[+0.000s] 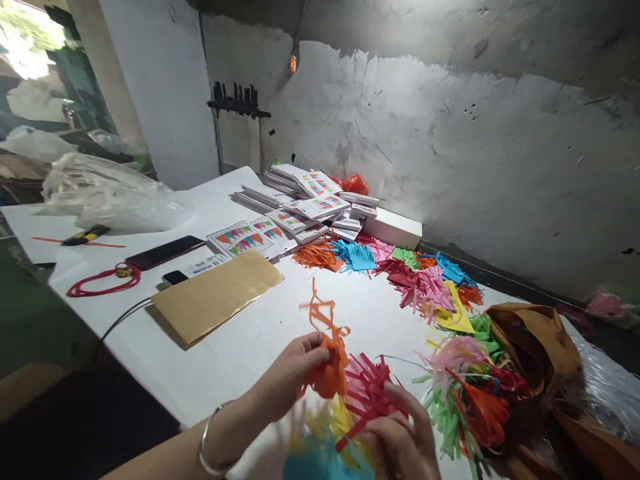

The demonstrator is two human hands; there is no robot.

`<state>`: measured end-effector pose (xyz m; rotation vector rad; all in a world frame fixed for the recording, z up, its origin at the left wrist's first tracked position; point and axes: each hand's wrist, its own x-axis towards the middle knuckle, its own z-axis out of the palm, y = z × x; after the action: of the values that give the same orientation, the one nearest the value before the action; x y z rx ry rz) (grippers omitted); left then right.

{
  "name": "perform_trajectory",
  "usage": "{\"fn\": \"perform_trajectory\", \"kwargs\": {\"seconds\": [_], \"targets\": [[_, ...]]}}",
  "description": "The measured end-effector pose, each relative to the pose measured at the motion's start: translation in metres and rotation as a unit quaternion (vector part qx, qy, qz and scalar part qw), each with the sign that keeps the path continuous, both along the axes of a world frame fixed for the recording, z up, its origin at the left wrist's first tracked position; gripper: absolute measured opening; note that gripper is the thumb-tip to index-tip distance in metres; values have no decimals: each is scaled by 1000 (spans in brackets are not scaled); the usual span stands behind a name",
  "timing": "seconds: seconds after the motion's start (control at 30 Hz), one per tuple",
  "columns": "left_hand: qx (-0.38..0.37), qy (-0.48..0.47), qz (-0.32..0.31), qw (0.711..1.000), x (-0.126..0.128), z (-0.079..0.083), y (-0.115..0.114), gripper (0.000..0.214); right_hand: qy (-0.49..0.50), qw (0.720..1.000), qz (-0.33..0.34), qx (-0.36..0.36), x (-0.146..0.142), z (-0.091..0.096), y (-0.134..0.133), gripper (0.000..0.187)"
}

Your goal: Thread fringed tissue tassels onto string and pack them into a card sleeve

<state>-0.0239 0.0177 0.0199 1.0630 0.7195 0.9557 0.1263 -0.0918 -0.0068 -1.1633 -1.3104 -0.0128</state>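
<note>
At the table's near edge our left hand [295, 373] pinches the orange tassel [327, 370] and our right hand [400, 443] grips the red tassel [367, 393]; we should hold both gently.

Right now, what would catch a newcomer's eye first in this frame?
The bright fringed paper pieces: the left hand pinches an orange fringed piece near the bottom centre, while the right hand grips a red fringed piece. More coloured fringes are strewn across the white table, below printed packets stacked by the wall.
</note>
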Motion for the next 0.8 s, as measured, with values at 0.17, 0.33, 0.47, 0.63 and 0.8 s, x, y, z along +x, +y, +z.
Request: {"fn": "perform_trajectory", "kwargs": {"seconds": [0.17, 0.33, 0.47, 0.63, 0.8], "targets": [[15, 28, -120, 992, -8, -3, -23, 20, -53, 996, 74, -9, -15, 13, 14, 18], [279, 190, -10, 941, -34, 16, -28, 30, 60, 993, 68, -69, -7, 17, 15, 16], [285, 120, -64, 949, -21, 20, -39, 30, 192, 963, 149, -115, -17, 11, 13, 24], [84, -19, -71, 994, -3, 6, -44, 23, 177, 968, 90, -156, -13, 5, 7, 30], [-156, -166, -141, 963, -1, -1, -42, 26, 117, 974, -10, -193, -10, 3, -3, 27]]}}
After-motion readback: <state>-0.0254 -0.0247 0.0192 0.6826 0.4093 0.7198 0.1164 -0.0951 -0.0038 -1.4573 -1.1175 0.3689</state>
